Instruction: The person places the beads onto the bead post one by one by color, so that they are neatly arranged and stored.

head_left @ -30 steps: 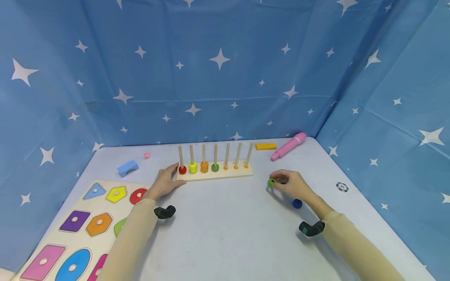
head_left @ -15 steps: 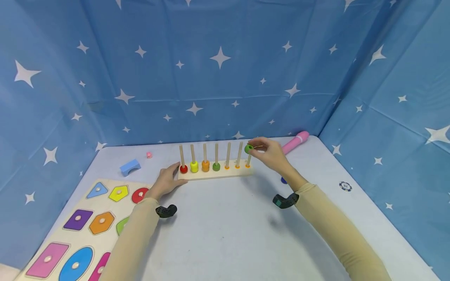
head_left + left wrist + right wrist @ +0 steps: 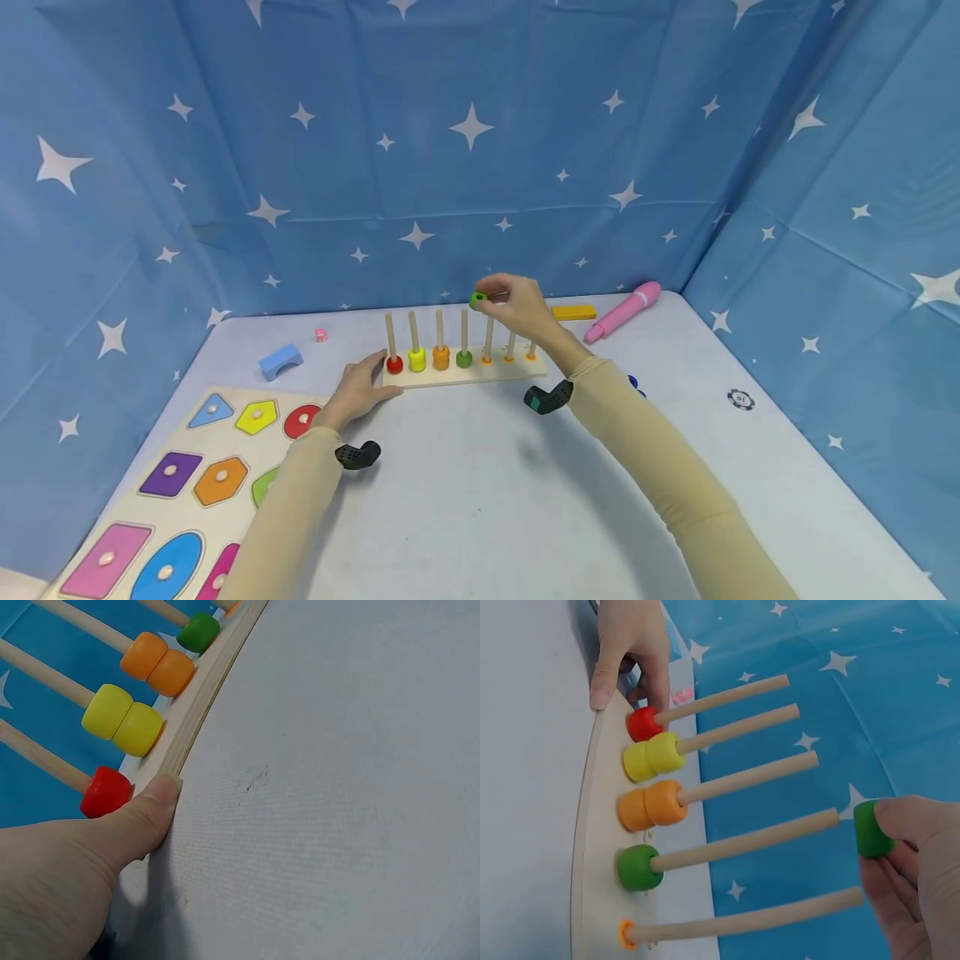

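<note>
My right hand [image 3: 516, 307] pinches a green bead [image 3: 871, 829] between thumb and fingers, just above the tip of the fourth peg [image 3: 750, 841]. A wooden peg board [image 3: 480, 374] stands on the table, its upright pegs in a row. From the left, its pegs carry one red bead [image 3: 106, 792], two yellow beads [image 3: 138, 729], two orange beads [image 3: 171, 673] and one green bead [image 3: 639, 867]; the pegs farther right bear none. My left hand [image 3: 356, 392] grips the board's left end, thumb [image 3: 154, 801] pressed against the near edge and fingers behind.
On the left lies a shape puzzle board [image 3: 175, 518] with knobbed pieces. Behind it are a blue arch block [image 3: 281, 362] and a small pink figure [image 3: 321, 334]. A yellow block [image 3: 573, 312], pink microphone-like toy [image 3: 622, 313], blue beads [image 3: 634, 382] and a chip [image 3: 741, 399] lie right.
My right hand has lifted the green bead from the right side of the table and carried it left to above the fourth peg. The left hand stays on the board's end.
</note>
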`<action>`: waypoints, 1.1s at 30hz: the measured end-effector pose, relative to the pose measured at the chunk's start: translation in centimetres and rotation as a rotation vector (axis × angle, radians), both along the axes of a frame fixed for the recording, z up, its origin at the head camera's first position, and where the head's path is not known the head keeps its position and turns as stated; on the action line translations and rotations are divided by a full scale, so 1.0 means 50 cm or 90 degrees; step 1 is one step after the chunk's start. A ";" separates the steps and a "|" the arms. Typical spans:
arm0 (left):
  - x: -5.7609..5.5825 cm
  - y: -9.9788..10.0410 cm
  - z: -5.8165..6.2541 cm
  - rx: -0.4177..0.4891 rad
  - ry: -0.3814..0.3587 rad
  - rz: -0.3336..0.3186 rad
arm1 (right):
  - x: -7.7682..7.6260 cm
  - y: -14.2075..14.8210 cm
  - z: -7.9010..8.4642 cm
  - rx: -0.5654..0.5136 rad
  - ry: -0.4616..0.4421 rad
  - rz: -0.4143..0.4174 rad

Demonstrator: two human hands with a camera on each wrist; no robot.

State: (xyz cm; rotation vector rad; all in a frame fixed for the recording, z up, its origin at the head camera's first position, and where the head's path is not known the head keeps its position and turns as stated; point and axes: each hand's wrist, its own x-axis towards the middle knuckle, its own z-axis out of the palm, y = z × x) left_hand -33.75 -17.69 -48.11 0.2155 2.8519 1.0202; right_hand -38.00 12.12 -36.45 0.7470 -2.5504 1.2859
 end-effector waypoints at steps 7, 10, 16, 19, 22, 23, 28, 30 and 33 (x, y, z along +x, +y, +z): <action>0.000 0.003 0.001 -0.003 0.008 -0.005 | -0.009 -0.023 -0.003 0.062 -0.011 0.018; 0.000 0.005 0.001 -0.002 0.008 -0.004 | -0.011 -0.029 -0.005 0.073 -0.004 0.028; 0.000 0.002 0.000 0.001 0.001 0.002 | -0.009 -0.033 -0.005 0.061 0.003 0.034; 0.000 0.001 -0.002 0.001 0.004 0.002 | -0.009 -0.028 -0.003 0.045 0.007 0.026; 0.000 0.002 -0.002 0.004 0.005 0.003 | -0.010 -0.013 -0.002 0.019 0.009 0.014; 0.000 0.002 -0.001 0.005 0.005 0.003 | -0.011 -0.006 -0.003 0.007 0.011 0.010; 0.003 0.000 -0.001 0.001 0.003 0.000 | -0.004 0.047 -0.012 -0.049 0.031 -0.036; 0.004 -0.002 0.000 -0.002 0.001 -0.001 | 0.003 0.078 -0.018 -0.062 0.046 -0.061; 0.004 -0.003 0.001 -0.001 0.001 -0.003 | 0.015 0.129 -0.024 -0.082 0.061 -0.089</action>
